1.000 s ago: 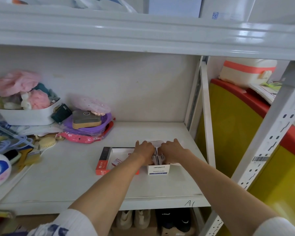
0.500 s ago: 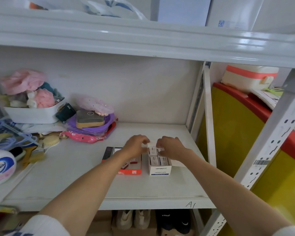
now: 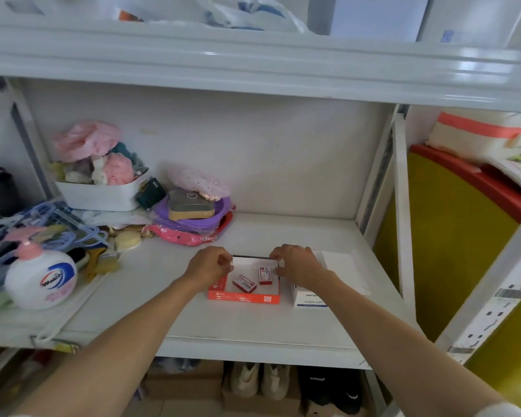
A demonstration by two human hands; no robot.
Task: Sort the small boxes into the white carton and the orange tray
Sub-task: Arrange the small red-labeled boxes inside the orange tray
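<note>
The orange tray (image 3: 243, 297) lies on the white shelf, near its front. Two small red-and-white boxes (image 3: 244, 283) (image 3: 265, 275) lie loose inside it, slightly apart. My left hand (image 3: 211, 264) pinches the tray's far left corner. At the far right corner my right hand (image 3: 295, 263) grips the rim. The white carton (image 3: 311, 298) stands right beside the tray, with my right forearm over most of it. Its open flap (image 3: 343, 266) lies flat behind it. What the carton holds is hidden.
A hand-soap bottle (image 3: 39, 278), a white basket of cloths (image 3: 99, 194) and a purple bowl (image 3: 193, 218) crowd the shelf's left side. A white upright post (image 3: 403, 221) bounds the right. A yellow-and-red bin (image 3: 451, 236) stands beyond it. Shoes (image 3: 259, 383) sit below.
Both hands have left the white carton and moved left to the orange tray's far corners. The tray's inside, with two small boxes, now shows. The view has shifted a little.
</note>
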